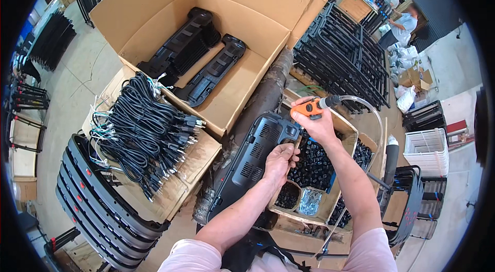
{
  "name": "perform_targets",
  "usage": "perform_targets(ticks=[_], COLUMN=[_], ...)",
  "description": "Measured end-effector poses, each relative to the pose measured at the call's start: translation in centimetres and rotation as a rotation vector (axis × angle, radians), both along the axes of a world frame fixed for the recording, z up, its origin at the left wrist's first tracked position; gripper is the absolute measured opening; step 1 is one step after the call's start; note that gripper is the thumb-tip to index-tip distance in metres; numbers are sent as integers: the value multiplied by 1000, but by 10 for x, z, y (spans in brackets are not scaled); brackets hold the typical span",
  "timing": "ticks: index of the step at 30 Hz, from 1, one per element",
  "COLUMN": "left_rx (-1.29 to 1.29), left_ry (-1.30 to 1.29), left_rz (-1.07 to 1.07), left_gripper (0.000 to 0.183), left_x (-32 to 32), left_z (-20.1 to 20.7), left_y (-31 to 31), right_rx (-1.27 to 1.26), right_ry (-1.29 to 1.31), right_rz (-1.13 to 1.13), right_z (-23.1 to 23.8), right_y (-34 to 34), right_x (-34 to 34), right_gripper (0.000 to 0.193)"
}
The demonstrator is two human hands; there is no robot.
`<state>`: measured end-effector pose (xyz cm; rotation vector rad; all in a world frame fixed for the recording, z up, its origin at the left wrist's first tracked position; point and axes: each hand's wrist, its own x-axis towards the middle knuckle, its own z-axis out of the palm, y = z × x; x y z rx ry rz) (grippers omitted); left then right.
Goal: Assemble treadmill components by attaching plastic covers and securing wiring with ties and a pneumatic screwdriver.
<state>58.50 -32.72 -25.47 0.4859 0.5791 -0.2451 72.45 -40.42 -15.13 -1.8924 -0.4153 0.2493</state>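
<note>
My right hand (pixel 320 125) is wrapped round an orange air screwdriver (pixel 309 108), held over the far end of a long black plastic housing (pixel 253 156). A clear hose (pixel 368 104) curves away from the tool's right end. The tool's tip is hard to make out. My left hand (pixel 280 163) is closed beside the housing's right edge, its fingers pinched; whatever lies between them is hidden. The housing lies slantwise on a padded support (pixel 273 79), vents facing up. Just right of my left hand is a wooden parts box (pixel 350 140) with small black parts (pixel 312 164) and silver screws (pixel 309 201).
A large open carton (pixel 247 86) holds several black housings (pixel 211 73). Bundled black cables (pixel 139 128) lie on cardboard at the left, above stacked curved black panels (pixel 98 200). Black frames (pixel 340 55) stand far right. Other people (pixel 405 24) work beyond them.
</note>
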Motion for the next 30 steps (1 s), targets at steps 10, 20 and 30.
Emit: perform_targets(ticks=[10,20,30], left_rx=[-106,-277,-576], left_ry=[115,210,157], left_rz=[49,150,351], left_gripper=[24,25,22], left_x=[-1,16,22], left_z=[8,26,17], left_y=[12,29,50], right_rx=[-5,153,125], right_ry=[25,45,60], right_rz=[19,-6,113], right_z=[-7,41,58], right_y=[-3,1,9], right_x=[1,-36,-63], right_gripper=[35,50,51])
